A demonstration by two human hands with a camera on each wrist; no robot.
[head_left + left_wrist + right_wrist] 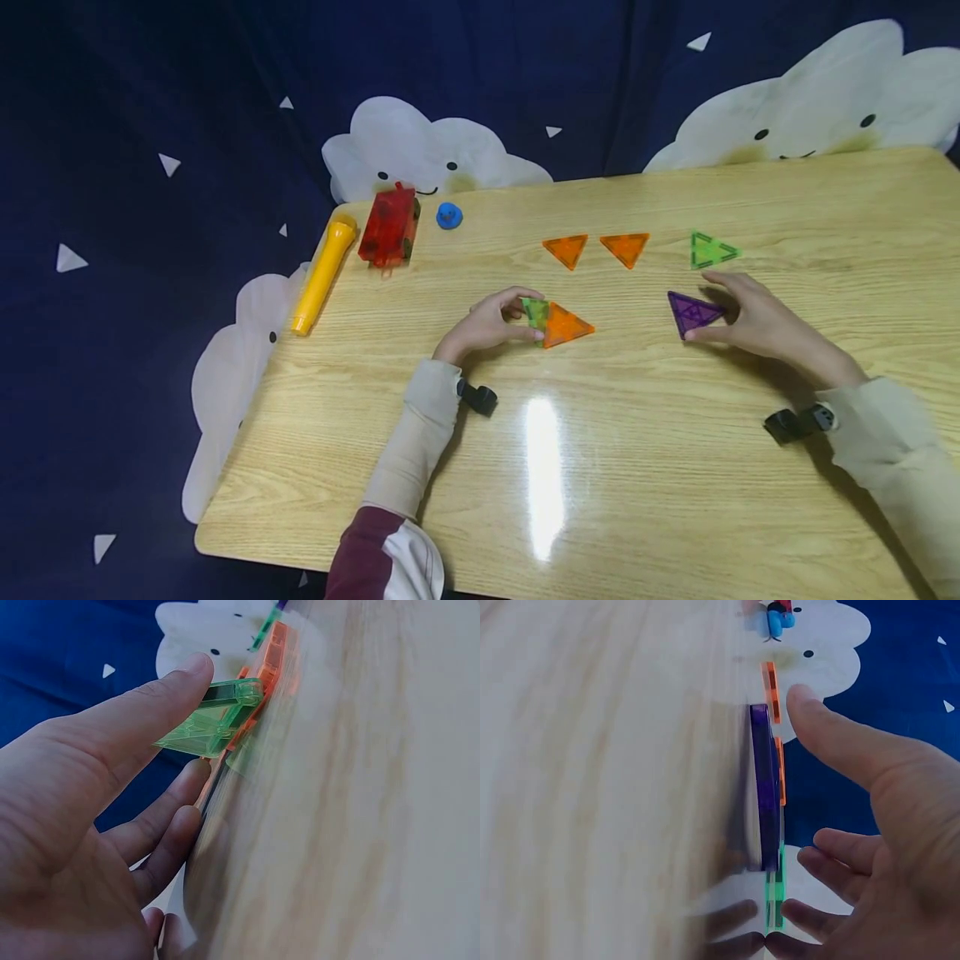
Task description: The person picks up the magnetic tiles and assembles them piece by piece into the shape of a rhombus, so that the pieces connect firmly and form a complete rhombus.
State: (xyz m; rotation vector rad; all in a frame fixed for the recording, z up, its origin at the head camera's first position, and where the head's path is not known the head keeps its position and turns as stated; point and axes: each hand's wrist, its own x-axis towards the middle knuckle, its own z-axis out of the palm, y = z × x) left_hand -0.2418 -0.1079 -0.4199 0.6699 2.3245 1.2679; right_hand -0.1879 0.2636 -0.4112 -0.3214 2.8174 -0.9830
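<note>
My left hand (489,322) pinches a clear green triangular magnetic tile (536,311) between thumb and fingers. In the left wrist view that green tile leans up at an angle against an orange triangular tile (568,327), which lies on the table. Around a purple triangular tile (692,314) my right hand (752,320) is spread. The right wrist view shows the thumb (840,739) apart from the purple tile, and the fingers look loosely bent. The purple tile lies flat on the table.
Behind the hands lie two orange triangular tiles (566,249) and another green triangular tile (712,251). Far left on the table (315,467) are a yellow stick-like toy (324,275), a red toy vehicle (389,227) and a small blue toy (449,216). A dark curtain hangs behind.
</note>
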